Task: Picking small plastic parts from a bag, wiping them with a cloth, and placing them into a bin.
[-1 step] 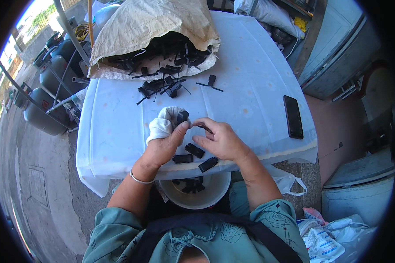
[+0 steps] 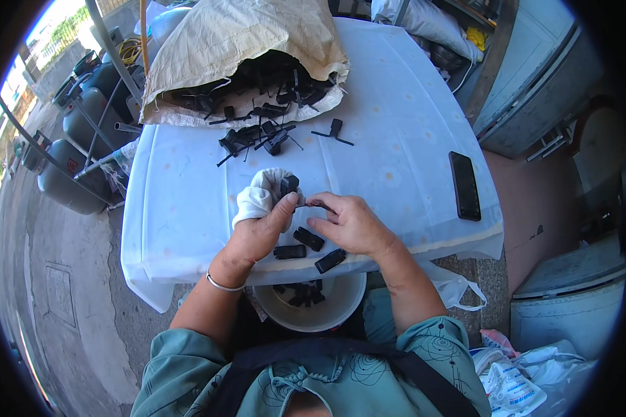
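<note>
Now a black part [image 2: 289, 184] is held over the worktop [image 2: 410, 139], near its front edge, by the left hand [image 2: 257, 228], with a white cloth [image 2: 255, 199] bunched beside it. A thin dark bit [image 2: 320, 203] is pinched by the right hand's [image 2: 352, 224] fingers. The part seems light and hard, perhaps best gripped by its thick body.

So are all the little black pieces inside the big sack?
No, three black pieces lie on the white tablecloth near the hands, well apart from the sack.
</note>
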Demonstrator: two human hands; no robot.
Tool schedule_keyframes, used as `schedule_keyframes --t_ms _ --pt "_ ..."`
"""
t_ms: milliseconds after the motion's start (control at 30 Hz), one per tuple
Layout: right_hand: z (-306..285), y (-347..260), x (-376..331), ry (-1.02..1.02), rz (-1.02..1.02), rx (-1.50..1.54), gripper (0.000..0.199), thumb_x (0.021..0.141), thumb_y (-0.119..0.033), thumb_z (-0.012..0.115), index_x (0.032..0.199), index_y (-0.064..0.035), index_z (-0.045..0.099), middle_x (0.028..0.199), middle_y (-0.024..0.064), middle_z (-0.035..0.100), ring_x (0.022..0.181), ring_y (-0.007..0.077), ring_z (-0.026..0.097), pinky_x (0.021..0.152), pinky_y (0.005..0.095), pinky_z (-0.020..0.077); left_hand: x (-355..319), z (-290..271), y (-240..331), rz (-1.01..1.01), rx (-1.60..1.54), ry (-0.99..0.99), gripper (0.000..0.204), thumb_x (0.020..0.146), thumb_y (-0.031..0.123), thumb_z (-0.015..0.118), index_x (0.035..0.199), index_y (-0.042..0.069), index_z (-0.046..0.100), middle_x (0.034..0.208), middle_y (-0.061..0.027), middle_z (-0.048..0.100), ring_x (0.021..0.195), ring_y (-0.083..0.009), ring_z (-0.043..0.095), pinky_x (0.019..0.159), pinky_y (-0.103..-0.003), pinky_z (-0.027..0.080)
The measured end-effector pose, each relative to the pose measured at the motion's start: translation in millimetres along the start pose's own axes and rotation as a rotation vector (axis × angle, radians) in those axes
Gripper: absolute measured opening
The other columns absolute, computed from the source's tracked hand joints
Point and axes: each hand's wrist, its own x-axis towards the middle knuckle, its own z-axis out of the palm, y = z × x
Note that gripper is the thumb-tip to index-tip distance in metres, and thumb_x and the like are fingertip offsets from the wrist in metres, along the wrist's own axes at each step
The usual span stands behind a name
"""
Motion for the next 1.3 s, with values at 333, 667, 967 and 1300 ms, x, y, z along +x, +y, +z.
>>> schedule_keyframes --t_ms 333,667,967,1300 --pt "8 6 3 0.235 -0.207 0.054 0.009 0.081 -0.005 0.068 0.085 -0.0009 0.062 0.063 -0.0016 0.049 0.055 0.0046 0.039 0.049 0.0205 0.0339 1 7 12 -0.053 0.19 -0.155 0.034 0.091 0.004 0.041 0.125 0.004 0.045 0.076 0.0015 0.05 0.059 -0.0027 0.04 0.051 -0.018 0.035" --pt "-1 -1 -1 -0.03 -0.011 0.152 0.026 0.095 -0.024 0.052 0.082 -0.0016 0.054 0.067 -0.0019 0.046 0.063 0.0062 0.04 0.058 0.0217 0.0384 -3 7 7 -0.16 0.114 -0.092 0.024 0.088 0.005 0.046 0.112 0.001 0.05 0.081 -0.0005 0.053 0.067 -0.0043 0.046 0.057 -0.02 0.042" --pt "0 3 2 -0.133 0.03 0.115 0.027 0.095 -0.021 0.048 0.078 -0.0007 0.055 0.065 0.0006 0.05 0.064 0.0086 0.043 0.06 0.0253 0.0409 -8 19 5 -0.095 0.204 -0.126 0.023 0.088 0.002 0.045 0.111 0.003 0.049 0.08 0.0026 0.051 0.07 -0.0031 0.044 0.059 -0.017 0.039" --pt "9 1 -2 -0.017 -0.03 0.044 0.023 0.092 -0.019 0.053 0.081 0.0013 0.056 0.062 0.0151 0.052 0.055 0.0202 0.044 0.056 0.0333 0.0429 -14 17 -2 0.192 0.412 -0.092 0.021 0.087 0.002 0.044 0.108 0.001 0.047 0.084 -0.0042 0.052 0.074 -0.0117 0.048 0.067 -0.026 0.045"
